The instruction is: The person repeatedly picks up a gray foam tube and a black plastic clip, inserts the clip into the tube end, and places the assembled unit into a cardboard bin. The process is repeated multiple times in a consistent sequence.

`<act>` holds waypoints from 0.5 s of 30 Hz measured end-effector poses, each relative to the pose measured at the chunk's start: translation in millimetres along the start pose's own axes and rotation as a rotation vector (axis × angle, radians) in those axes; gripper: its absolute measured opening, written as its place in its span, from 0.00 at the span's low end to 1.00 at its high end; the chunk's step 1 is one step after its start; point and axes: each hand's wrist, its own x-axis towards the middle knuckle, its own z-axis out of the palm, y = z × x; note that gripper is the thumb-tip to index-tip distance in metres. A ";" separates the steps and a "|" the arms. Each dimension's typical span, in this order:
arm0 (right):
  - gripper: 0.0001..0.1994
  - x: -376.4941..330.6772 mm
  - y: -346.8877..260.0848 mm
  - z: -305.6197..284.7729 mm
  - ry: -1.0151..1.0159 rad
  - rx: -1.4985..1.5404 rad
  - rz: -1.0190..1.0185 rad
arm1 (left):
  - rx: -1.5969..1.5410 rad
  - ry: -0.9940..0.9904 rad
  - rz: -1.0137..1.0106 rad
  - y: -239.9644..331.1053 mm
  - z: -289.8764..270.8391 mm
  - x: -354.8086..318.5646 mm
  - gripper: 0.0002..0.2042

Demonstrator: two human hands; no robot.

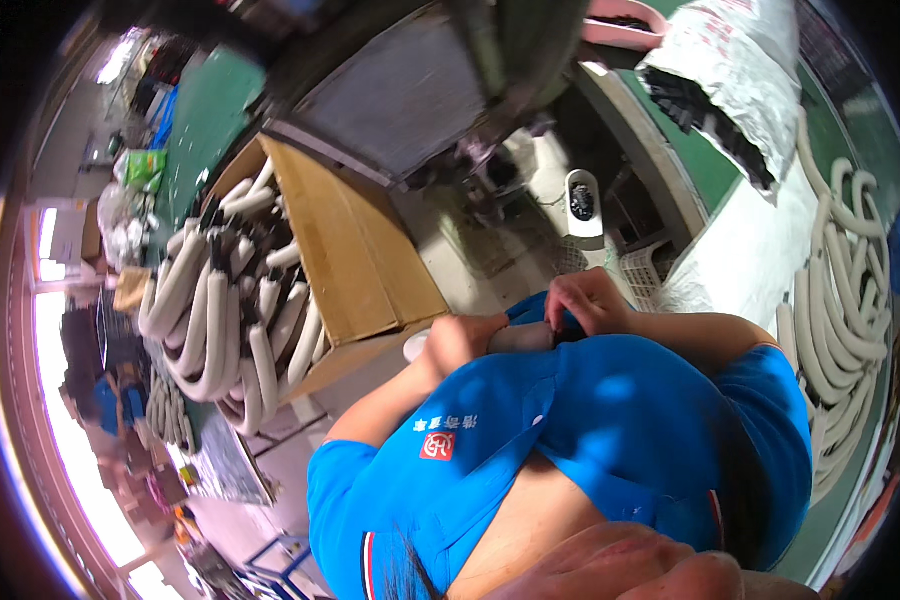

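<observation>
My left hand (458,340) is wrapped round a pale grey hose (522,338), held level close in front of my blue shirt. The hose's rounded light end (416,347) sticks out on the left side of that hand. At the hose's other end, by a dark part, my right hand (585,300) has its fingers bent and pressed together. What exactly the right fingers pinch is partly hidden, but they touch the dark end of the hose.
To the left, an open cardboard box (355,250) stands beside a pile of bent grey hoses (215,320). More hoses (840,320) lie at right, near a white sack (745,60) of black parts. Ahead are a machine (400,95), a pink tray (645,38), a white dish (583,222) and a basket (642,270).
</observation>
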 end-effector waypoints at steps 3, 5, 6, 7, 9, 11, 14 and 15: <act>0.28 -0.7 -3.7 0.7 0.005 -0.025 0.120 | 0.461 -0.097 0.227 -5.9 12.7 27.0 0.17; 0.26 7.3 -11.9 -5.6 0.054 0.104 0.154 | 0.142 -0.084 0.173 -2.3 21.7 35.8 0.16; 0.25 11.7 -14.5 -12.9 0.071 0.169 0.167 | 0.092 -0.033 0.176 1.6 23.6 39.5 0.16; 0.23 14.9 -12.4 -21.5 0.163 0.234 0.083 | 0.044 0.022 0.184 6.1 24.9 43.5 0.16; 0.19 20.2 -1.7 -33.8 0.345 0.382 -0.063 | 0.159 0.193 0.245 17.3 26.0 45.1 0.16; 0.18 19.2 3.6 -62.6 0.532 0.261 -0.146 | 0.110 0.498 0.130 6.8 23.0 46.0 0.14; 0.17 -7.3 74.8 -106.0 0.861 0.004 0.070 | -0.618 0.861 0.129 -61.5 13.2 27.5 0.09; 0.17 -18.7 97.3 -117.9 0.954 0.020 0.124 | -0.968 0.915 0.140 -60.3 8.3 24.9 0.11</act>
